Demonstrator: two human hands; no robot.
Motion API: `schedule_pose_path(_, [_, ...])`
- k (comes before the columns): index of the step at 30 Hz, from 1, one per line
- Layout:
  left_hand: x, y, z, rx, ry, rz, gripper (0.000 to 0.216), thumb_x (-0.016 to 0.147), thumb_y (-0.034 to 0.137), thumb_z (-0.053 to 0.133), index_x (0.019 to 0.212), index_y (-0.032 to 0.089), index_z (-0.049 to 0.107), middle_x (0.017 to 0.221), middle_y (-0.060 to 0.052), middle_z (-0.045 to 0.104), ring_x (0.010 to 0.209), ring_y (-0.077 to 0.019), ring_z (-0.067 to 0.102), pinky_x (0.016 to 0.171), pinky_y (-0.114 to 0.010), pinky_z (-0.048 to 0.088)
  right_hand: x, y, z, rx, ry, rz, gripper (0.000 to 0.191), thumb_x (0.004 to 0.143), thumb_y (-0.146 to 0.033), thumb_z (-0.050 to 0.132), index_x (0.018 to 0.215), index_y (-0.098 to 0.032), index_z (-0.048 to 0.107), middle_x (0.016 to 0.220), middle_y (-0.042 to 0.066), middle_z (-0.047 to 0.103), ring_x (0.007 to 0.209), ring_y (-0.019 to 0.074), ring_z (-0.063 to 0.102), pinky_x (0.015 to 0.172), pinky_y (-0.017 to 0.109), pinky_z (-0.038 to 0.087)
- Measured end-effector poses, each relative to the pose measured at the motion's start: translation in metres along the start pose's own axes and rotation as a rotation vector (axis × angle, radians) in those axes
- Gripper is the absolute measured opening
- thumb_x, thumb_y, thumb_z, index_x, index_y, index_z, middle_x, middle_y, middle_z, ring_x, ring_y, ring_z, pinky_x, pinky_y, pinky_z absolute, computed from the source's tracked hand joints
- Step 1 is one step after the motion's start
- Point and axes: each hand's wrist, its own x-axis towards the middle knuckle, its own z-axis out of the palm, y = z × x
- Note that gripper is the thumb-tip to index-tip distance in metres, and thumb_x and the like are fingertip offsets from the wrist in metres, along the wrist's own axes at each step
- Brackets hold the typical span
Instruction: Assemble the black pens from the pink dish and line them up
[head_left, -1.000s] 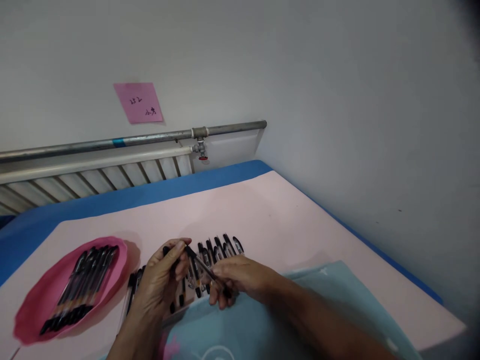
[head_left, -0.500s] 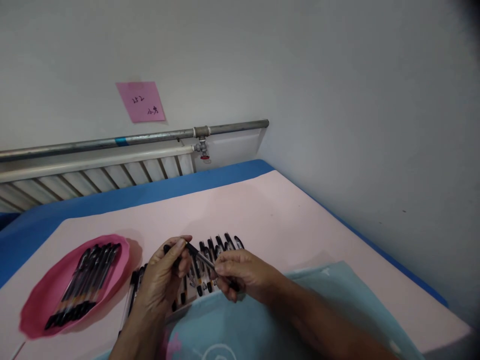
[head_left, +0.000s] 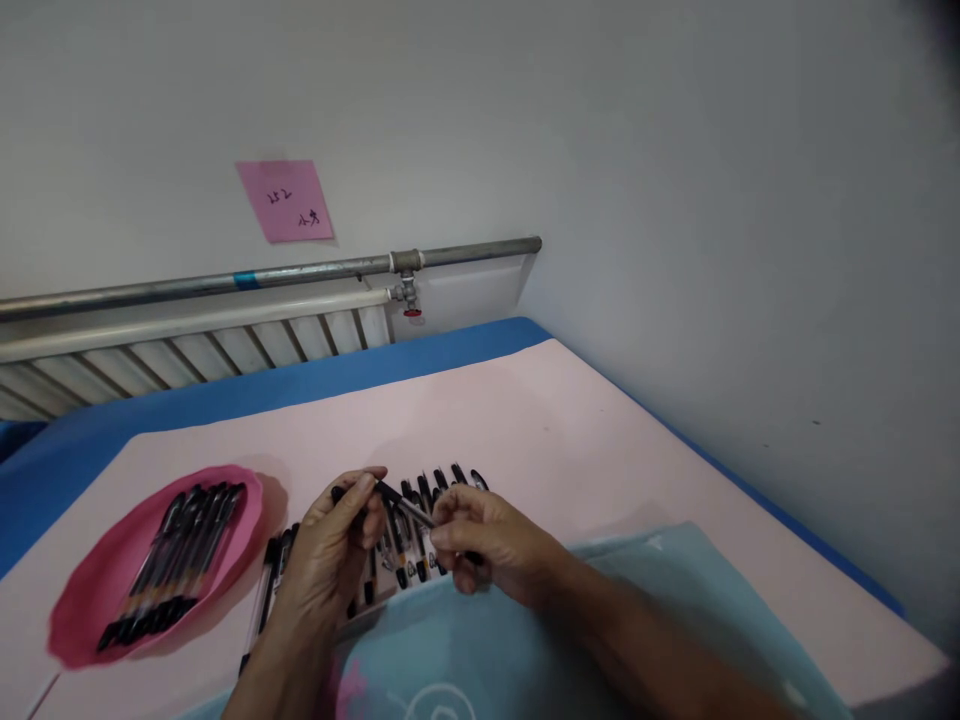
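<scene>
A pen (head_left: 409, 508) with a black grip and clear barrel slants between my two hands. My left hand (head_left: 330, 550) is closed, thumb and fingers pinching its upper end. A dark rounded piece (head_left: 337, 494) also shows in that hand; I cannot tell whether it is a cap. My right hand (head_left: 487, 530) is closed around the lower barrel, and a black end sticks out below the fingers. Behind and beneath the hands, several pens (head_left: 416, 490) lie in a row, partly hidden. More pens (head_left: 264, 590) lie left of my left wrist.
A pink oval tray (head_left: 71, 610) at the left holds several black pens (head_left: 176, 560). Pale pink sheeting (head_left: 480, 410) covers the blue-edged table (head_left: 480, 335). Light blue cloth (head_left: 660, 560) lies at the front. A radiator (head_left: 202, 355) and pipe (head_left: 322, 270) run along the wall.
My right hand has shifted slightly on the pen, its fingers bent differently around the barrel. The left hand keeps its pinch. The view has moved a little.
</scene>
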Motion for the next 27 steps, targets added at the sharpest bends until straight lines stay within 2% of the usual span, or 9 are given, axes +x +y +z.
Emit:
schedule_pose_path(3, [0.000, 0.000, 0.000, 0.006, -0.008, -0.003, 0.025, 0.061, 0.027, 0.073, 0.081, 0.013, 0.065, 0.052, 0.003, 0.048, 0.043, -0.0038, 0.038, 0.038, -0.016, 0.026, -0.002, -0.003, 0.000, 0.098, -0.137, 0.166, 0.031, 0.078, -0.042, 0.052, 0.093, -0.015, 0.053, 0.073, 0.001, 0.059, 0.051, 0.0084, 0.054, 0.036, 0.016, 0.032])
schedule_pose_path(5, [0.000, 0.000, -0.001, 0.008, -0.012, -0.003, 0.024, 0.062, 0.026, 0.073, 0.082, 0.013, 0.065, 0.052, 0.003, 0.048, 0.043, -0.0037, 0.038, 0.038, -0.016, 0.026, -0.003, -0.003, 0.000, 0.079, -0.165, 0.241, 0.032, 0.081, -0.042, 0.046, 0.089, -0.013, 0.055, 0.064, -0.001, 0.055, 0.041, 0.0051, 0.046, 0.033, 0.015, 0.027])
schedule_pose_path(8, [0.001, 0.000, -0.001, -0.002, -0.015, -0.003, 0.024, 0.063, 0.025, 0.073, 0.082, 0.013, 0.065, 0.053, 0.003, 0.048, 0.043, -0.0040, 0.039, 0.038, -0.016, 0.026, -0.002, 0.000, 0.001, -0.010, -0.068, 0.136, 0.019, 0.077, -0.034, 0.055, 0.078, -0.015, 0.052, 0.054, -0.006, 0.048, 0.034, 0.0019, 0.036, 0.032, 0.014, 0.023])
schedule_pose_path(11, [0.001, 0.001, -0.001, -0.021, -0.005, 0.000, 0.024, 0.061, 0.026, 0.073, 0.080, 0.013, 0.065, 0.053, 0.003, 0.047, 0.043, -0.0037, 0.038, 0.038, -0.016, 0.026, 0.000, 0.002, 0.002, -0.076, 0.046, 0.002, 0.021, 0.069, -0.027, 0.064, 0.078, -0.018, 0.048, 0.056, -0.006, 0.052, 0.038, 0.0035, 0.042, 0.033, 0.014, 0.027])
schedule_pose_path(14, [0.000, 0.001, 0.001, -0.018, -0.007, 0.002, 0.024, 0.062, 0.026, 0.073, 0.081, 0.013, 0.065, 0.053, 0.003, 0.048, 0.042, -0.0037, 0.038, 0.037, -0.016, 0.026, -0.001, -0.001, 0.005, 0.030, -0.025, 0.114, 0.024, 0.074, -0.036, 0.058, 0.087, -0.018, 0.049, 0.067, -0.002, 0.056, 0.041, 0.0047, 0.045, 0.031, 0.014, 0.025])
schedule_pose_path(17, [0.001, 0.002, 0.000, -0.045, -0.005, -0.004, 0.022, 0.065, 0.024, 0.071, 0.082, 0.012, 0.064, 0.054, 0.003, 0.048, 0.043, -0.0038, 0.039, 0.037, -0.015, 0.027, -0.002, -0.004, 0.004, 0.054, -0.095, 0.208, 0.022, 0.078, -0.037, 0.051, 0.083, -0.015, 0.052, 0.061, -0.004, 0.050, 0.034, 0.0010, 0.034, 0.029, 0.013, 0.016])
schedule_pose_path(21, [0.011, 0.009, -0.012, -0.172, 0.071, 0.037, 0.017, 0.066, 0.019, 0.069, 0.080, 0.011, 0.063, 0.058, 0.003, 0.048, 0.046, -0.0041, 0.041, 0.036, -0.014, 0.030, -0.004, -0.005, 0.001, -0.067, -0.006, 0.139, 0.014, 0.072, -0.028, 0.055, 0.073, -0.016, 0.048, 0.057, -0.005, 0.049, 0.035, 0.0011, 0.034, 0.029, 0.013, 0.017])
schedule_pose_path(25, [0.019, 0.015, -0.023, -0.235, 0.199, 0.032, 0.010, 0.064, 0.012, 0.066, 0.073, 0.011, 0.061, 0.077, -0.004, 0.057, 0.060, -0.0086, 0.052, 0.040, -0.014, 0.036, -0.004, -0.006, -0.001, -0.111, 0.046, 0.097, 0.012, 0.071, -0.028, 0.054, 0.072, -0.017, 0.049, 0.058, -0.004, 0.050, 0.036, 0.0021, 0.035, 0.029, 0.014, 0.018])
schedule_pose_path(27, [0.017, 0.015, -0.021, -0.200, 0.175, 0.000, 0.013, 0.062, 0.009, 0.065, 0.074, 0.011, 0.061, 0.078, -0.004, 0.057, 0.057, -0.0075, 0.050, 0.038, -0.014, 0.034, -0.003, -0.006, -0.001, -0.100, 0.059, 0.080, 0.012, 0.072, -0.028, 0.053, 0.073, -0.017, 0.049, 0.058, -0.005, 0.049, 0.036, 0.0022, 0.034, 0.029, 0.014, 0.017])
